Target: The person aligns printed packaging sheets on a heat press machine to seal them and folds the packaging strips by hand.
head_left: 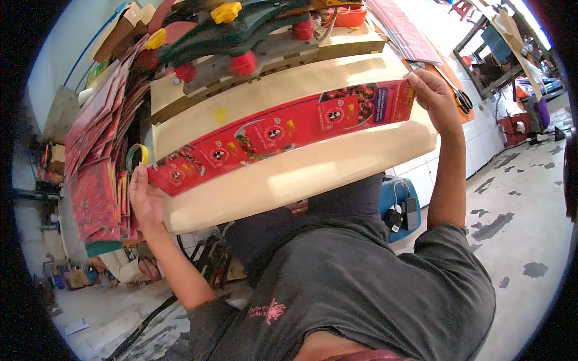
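A long red strip of printed packaging film [301,135] with food pictures and round logos is stretched across a cream-coloured covered work surface [289,174]. At the strip's left end, my left hand [147,198] pinches the edge between thumb and fingers. The opposite end, at its upper corner, is gripped by my right hand [435,99]. Beyond the strip stands a green machine frame [253,36] with red feet and a yellow knob [226,12]. A yellow-rimmed roll of tape [143,155] sits close to my left hand.
Piles of red printed packs [93,174] rise on the left. Scissors [463,101] lie right of my right hand, and red sheets [406,27] are stacked farther back. A blue stool [409,228] holding a black device and a cable is below the table's right side.
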Demonstrator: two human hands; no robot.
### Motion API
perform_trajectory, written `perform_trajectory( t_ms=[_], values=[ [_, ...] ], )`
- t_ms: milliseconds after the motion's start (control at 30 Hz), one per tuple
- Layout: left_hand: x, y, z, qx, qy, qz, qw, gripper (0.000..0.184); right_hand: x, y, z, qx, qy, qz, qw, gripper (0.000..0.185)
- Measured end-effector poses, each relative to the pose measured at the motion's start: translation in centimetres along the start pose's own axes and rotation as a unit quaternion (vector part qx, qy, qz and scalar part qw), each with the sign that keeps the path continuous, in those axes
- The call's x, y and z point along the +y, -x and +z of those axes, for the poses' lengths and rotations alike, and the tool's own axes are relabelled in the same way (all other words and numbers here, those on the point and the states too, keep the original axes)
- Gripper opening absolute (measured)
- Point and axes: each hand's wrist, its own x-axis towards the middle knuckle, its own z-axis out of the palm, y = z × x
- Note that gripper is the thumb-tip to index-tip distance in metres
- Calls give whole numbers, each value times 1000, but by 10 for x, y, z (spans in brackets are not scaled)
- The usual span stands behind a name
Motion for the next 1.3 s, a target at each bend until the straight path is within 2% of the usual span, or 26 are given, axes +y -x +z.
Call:
perform_trajectory(
  t_ms=[67,167,200,267,300,333,367,400,467,500,533,600,633,667,733,800,867,900,933,1000,1033,1100,1133,1200,1300],
  values=[
    [-8,-3,-9,13,35,-15,999,18,3,-2,4,13,7,-4,1000,25],
    [-22,-13,-6,108,108,3,988,14,10,-1,10,24,-36,-3,999,25],
    [-26,-15,-16,108,109,4,988,14,11,0,14,28,-109,3,994,27],
    [-30,-13,-29,38,98,72,992,16,15,0,13,33,-180,8,983,29],
    [-30,-12,-24,36,100,72,992,16,19,0,9,8,-171,6,985,29],
    [-30,-11,-18,15,59,124,990,18,23,0,3,-16,-162,4,987,29],
    [-29,-9,-13,-7,18,176,984,21,28,0,-2,-16,-134,3,991,31],
    [-28,-5,-14,-9,22,175,984,21,32,2,-3,-13,-131,3,991,31],
    [-25,8,-29,52,-228,175,956,30,35,7,-2,15,-51,-44,998,31],
    [-29,5,-57,24,-195,122,973,32,32,12,1,14,-51,-43,998,31],
    [-26,13,-58,21,-193,121,974,32,33,16,-2,17,-49,-42,998,31],
    [-15,23,-59,12,-445,28,895,26,42,22,-9,-28,53,23,998,30],
    [-11,22,-56,7,-485,36,874,19,46,19,-10,-34,78,26,996,31],
    [-11,20,-51,3,-483,36,875,19,48,20,-13,-31,80,28,996,31],
    [-8,18,-20,11,-320,0,947,15,27,18,1,-8,122,22,992,32],
    [-9,6,-6,21,-294,-17,955,21,32,7,8,11,118,33,992,31],
    [-11,-7,4,57,-323,-13,945,37,46,-8,15,24,106,24,994,32],
    [-7,-13,1,14,-358,-6,934,50,35,-8,23,45,110,39,992,25],
    [-9,-19,2,12,-358,-5,934,50,31,-13,27,48,109,39,992,25],
    [-18,-36,4,6,-433,47,900,46,26,-25,34,70,243,26,967,36],
    [-22,-45,2,5,-433,47,900,46,24,-31,38,82,301,8,950,30],
    [-28,-58,5,-14,-542,114,833,44,34,-43,43,89,330,-27,939,28],
    [-26,-58,10,-16,-542,114,833,44,38,-48,45,95,358,-63,927,27],
    [-21,-57,22,0,-562,68,824,43,39,-49,48,94,379,-44,920,26],
    [-29,-61,19,24,-580,72,811,43,41,-49,50,106,398,-80,908,26]
  ],
)
